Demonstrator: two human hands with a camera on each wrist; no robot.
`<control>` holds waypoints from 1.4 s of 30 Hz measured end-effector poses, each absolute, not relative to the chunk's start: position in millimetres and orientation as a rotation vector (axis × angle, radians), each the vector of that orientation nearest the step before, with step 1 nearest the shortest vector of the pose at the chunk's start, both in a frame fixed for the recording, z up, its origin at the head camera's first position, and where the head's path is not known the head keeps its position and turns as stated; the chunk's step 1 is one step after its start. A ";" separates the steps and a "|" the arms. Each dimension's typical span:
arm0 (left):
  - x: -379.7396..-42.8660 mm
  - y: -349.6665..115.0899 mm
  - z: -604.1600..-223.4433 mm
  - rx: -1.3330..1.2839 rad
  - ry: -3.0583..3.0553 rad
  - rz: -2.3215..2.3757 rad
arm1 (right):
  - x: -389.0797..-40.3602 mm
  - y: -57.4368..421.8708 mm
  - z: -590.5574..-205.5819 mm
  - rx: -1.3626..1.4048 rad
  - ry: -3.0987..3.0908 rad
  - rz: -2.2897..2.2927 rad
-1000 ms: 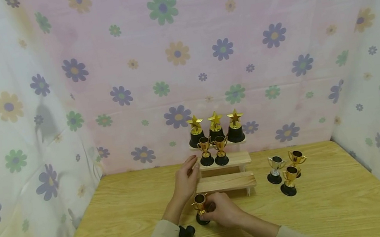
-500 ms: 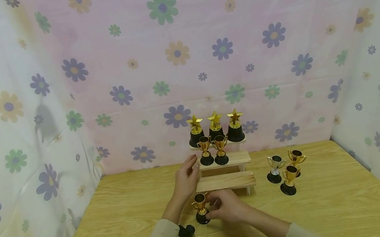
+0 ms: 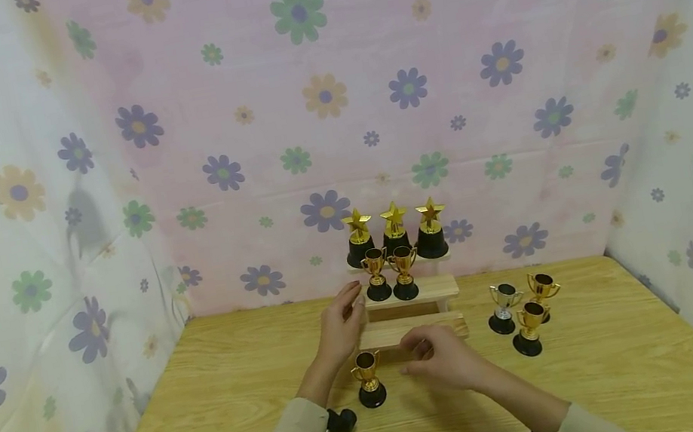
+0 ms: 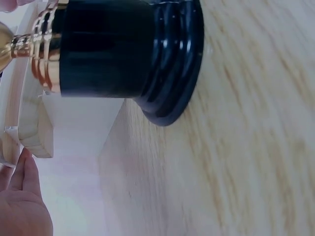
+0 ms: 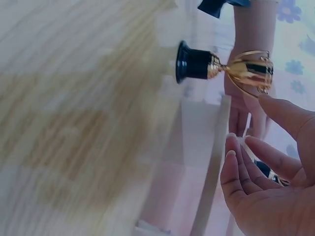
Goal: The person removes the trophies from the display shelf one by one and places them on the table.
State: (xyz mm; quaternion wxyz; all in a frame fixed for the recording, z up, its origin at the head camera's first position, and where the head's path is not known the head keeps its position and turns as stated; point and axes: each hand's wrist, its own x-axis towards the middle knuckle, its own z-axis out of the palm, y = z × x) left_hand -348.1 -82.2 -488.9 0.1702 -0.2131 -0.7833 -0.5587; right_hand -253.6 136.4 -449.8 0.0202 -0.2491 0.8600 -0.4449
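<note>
A small gold trophy cup with a black base stands upright on the table in front of a stepped wooden stand. My right hand is to the right of this cup, apart from it, its fingers loosely bent with nothing between them. In the right wrist view, a gap shows between the thumb and fingers. My left hand rests against the stand's left side with fairly straight fingers. The left wrist view has the cup's black base close up, partly cut off by the frame.
Three star trophies line the top step. Two gold cups stand on the middle step, towards the left. Right of the stand, a silver cup and two gold cups are grouped on the table.
My right hand has let go of the gold trophy cup and drawn away to the right. The cup stays upright in place, and my left hand stays at the stand.
</note>
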 end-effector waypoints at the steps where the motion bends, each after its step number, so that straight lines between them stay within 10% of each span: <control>1: -348.2 -81.8 -488.9 -0.607 -2.219 -1.590 | -254.6 138.1 -448.8 -0.766 2.680 -1.374; 42: -342.4 -78.5 -482.4 -0.583 -2.231 -1.578 | -312.2 168.1 -408.0 -0.494 2.892 -1.453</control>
